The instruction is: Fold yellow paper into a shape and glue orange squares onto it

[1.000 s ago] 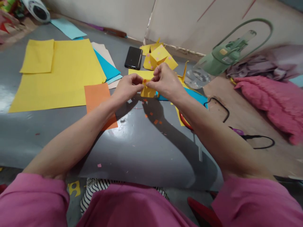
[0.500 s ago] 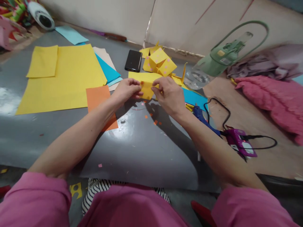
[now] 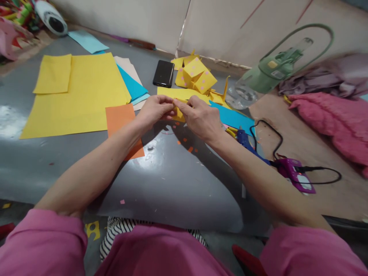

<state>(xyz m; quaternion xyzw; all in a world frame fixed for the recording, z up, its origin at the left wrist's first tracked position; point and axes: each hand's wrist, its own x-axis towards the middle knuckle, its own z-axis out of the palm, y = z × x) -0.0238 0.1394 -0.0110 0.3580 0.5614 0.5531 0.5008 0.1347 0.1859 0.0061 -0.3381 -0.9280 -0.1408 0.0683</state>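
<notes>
A small yellow piece of paper or felt (image 3: 179,115) is held above the grey table, mostly covered by my fingers. My left hand (image 3: 155,111) pinches its left side between thumb and fingers. My right hand (image 3: 203,117) is closed at its right side, the index finger reaching across to the left fingertips and pressing near the top edge. Just behind lies a flat yellow strip (image 3: 175,92). Near my left forearm is an orange sheet (image 3: 120,115). Small orange scraps (image 3: 185,140) are scattered below my hands.
Large yellow sheets (image 3: 80,103) lie left. Behind stand a black phone-like slab (image 3: 163,73) and a pink-dotted yellow folded shape (image 3: 195,74). To the right are a blue sheet (image 3: 232,117), a blue glue gun (image 3: 248,143), a purple corded box (image 3: 296,174) and a green-topped bottle (image 3: 267,73).
My right hand has moved left over the yellow piece, its index finger now at my left fingertips. Less of the piece shows. My left hand keeps its pinch.
</notes>
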